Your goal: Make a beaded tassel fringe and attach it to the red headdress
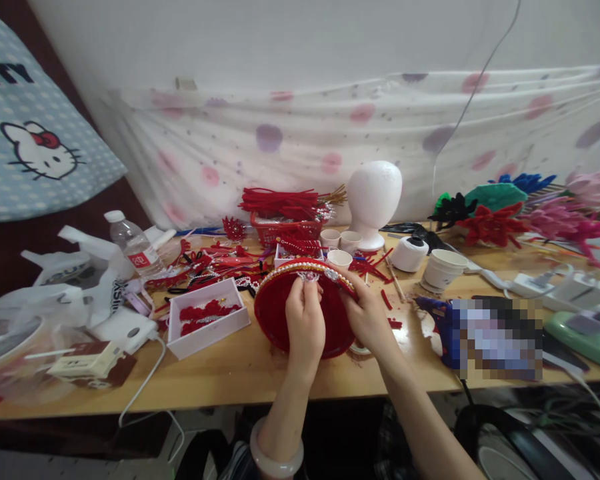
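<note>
A round, deep-red piece (275, 313) with a rim of pearls and gold trim is held up over the table's front part. My right hand (367, 313) is closed on its right edge, near a silvery jewelled ornament (332, 274) on the rim. In front of it, my left hand (305, 323) pinches a small pale, sparkling ornament (309, 276) close against the upper rim. Whether that ornament touches the trim I cannot tell. The fingertips of my right hand are partly hidden behind the rim.
Left of the red piece stands a white box (207, 337) with red trimmings. Behind are a red basket (285, 230), paper cups (339, 259) and a white foam head (375, 200). A blue glue gun (443, 327), a thread spool (409, 254) and power strips (540, 287) lie rightward.
</note>
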{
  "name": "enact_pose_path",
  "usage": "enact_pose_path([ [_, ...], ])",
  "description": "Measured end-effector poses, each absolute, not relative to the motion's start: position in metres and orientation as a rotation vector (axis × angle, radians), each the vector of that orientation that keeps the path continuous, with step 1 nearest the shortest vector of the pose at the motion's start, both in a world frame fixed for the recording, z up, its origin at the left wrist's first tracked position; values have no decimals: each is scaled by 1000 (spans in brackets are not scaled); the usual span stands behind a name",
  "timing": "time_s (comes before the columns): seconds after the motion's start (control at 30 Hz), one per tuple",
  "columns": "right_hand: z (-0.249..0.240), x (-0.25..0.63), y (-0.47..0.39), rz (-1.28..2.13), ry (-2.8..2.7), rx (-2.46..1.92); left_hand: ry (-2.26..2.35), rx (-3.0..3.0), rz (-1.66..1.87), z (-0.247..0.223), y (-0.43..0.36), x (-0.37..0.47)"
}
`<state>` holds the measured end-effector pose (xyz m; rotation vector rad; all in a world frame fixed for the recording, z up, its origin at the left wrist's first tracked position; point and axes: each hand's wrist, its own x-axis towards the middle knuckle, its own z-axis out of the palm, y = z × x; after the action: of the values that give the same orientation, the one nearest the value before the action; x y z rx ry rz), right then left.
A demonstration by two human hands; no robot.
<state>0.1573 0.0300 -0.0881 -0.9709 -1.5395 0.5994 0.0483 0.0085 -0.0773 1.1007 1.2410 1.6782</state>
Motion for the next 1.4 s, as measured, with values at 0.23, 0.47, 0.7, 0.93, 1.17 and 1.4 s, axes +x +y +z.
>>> enact_pose_path([
  [0.23, -86, 156, 28, 599, -1534, -972, 1197, 1042, 1673, -78, 8, 48],
  [0.47, -86, 157, 29, 598, -1550, -981, 1127, 969, 1685, -77, 9, 49],
  [0.7, -87, 157, 29, 588, -1549, -976, 1116, 944, 1694, -81, 10, 48],
  [0.93, -87, 158, 30, 579, -1556, -990, 1111, 943, 1698, -81, 10, 48],
  [1.17, -90, 159, 31, 578, -1552, -1007, 1090, 912, 1678, -80, 12, 51],
  [1.4, -88, 159, 30, 576, -1555, -999, 1076, 893, 1675, -79, 11, 51],
])
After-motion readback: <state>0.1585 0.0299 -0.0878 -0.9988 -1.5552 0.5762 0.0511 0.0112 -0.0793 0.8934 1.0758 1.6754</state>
